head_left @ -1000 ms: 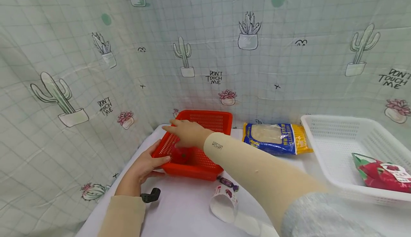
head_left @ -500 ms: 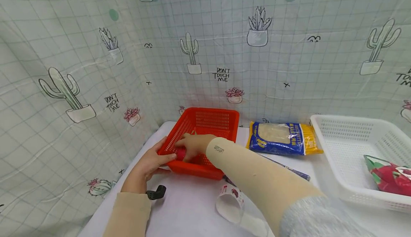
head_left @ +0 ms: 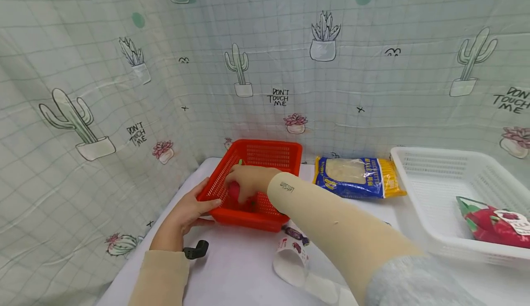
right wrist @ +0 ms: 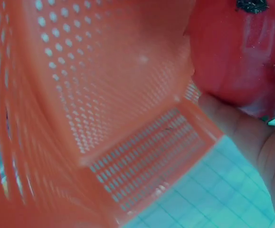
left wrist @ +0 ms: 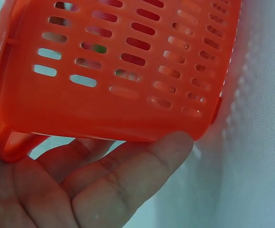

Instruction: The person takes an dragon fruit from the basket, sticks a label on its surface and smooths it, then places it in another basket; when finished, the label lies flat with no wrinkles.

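Observation:
In the head view a red plastic basket stands near the corner of the cloth wall. My left hand grips its near left corner, thumb over the rim. Seen from the left wrist, the fingers of that hand lie along the basket's outer wall. Reaching inside from the right, my right hand holds a dragon fruit, red with green tips. The right wrist view shows the dragon fruit close up, its dark stem spot at the top and one finger against its side. The hand partly hides it.
A blue and yellow noodle packet lies right of the red basket. Beyond it stands a white basket with a red foil bag in it. Near me are a purple-wrapped candy and a roll of labels.
My right hand has gone from spread above the dragon fruit to gripping it inside the red basket. My left hand keeps its hold on the basket corner.

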A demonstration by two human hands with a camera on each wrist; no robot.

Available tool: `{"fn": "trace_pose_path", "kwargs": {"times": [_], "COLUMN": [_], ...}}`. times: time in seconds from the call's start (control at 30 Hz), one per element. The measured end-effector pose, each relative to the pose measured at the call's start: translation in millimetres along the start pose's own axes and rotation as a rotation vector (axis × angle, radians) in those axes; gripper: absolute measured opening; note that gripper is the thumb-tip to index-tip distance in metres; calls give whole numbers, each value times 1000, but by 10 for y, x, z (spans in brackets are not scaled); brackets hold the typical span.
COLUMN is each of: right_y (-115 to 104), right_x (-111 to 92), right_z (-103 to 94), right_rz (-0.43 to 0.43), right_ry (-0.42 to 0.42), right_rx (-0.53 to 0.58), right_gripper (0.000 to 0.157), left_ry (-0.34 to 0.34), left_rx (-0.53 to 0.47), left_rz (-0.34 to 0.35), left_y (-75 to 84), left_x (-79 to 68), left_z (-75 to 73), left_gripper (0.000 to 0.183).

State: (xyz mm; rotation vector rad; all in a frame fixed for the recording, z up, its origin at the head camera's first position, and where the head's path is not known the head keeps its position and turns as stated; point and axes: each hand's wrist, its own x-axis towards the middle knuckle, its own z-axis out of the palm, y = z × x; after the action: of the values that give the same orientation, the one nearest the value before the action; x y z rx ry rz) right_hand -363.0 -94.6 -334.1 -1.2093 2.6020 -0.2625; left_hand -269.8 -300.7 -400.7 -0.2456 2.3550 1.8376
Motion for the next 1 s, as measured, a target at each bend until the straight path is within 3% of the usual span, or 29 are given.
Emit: {"fn": "trace_pose_path", "kwargs": {"times": [0.23,0.37,0.5,0.63,0.8,0.9,1.0], "right_y": [-6,-1,37,86,102,123,185], "right_x": [-381,-731,-1162,-1627,-2135,-2383,-2587], "right_z": [-435,-667,-751,-677,-423,-266,-136], "right_rz": [-34,-47,-35,-43,-3,53,110], "right_ry": [164,224,292,394,536,563,538], "right_rx": [-51,-45,-37,-24,11,40,67], "right_gripper": [59,58,62,62,60,59,57], "left_ry": [-11,-14,-19,-30,-38,-39,-41], "left_rx": [13,29,53,72,72,71,78], "left_rz": [-20,-22,-21,-14,-11,-7,2], "left_y": [30,42,42,35,18,14,28], "left_x": [33,24,-7,-38,-73,-79,-75], "left_z": [35,33,6,-12,12,33,44], "left_gripper": [99,101,102,104,104,105,104]}}
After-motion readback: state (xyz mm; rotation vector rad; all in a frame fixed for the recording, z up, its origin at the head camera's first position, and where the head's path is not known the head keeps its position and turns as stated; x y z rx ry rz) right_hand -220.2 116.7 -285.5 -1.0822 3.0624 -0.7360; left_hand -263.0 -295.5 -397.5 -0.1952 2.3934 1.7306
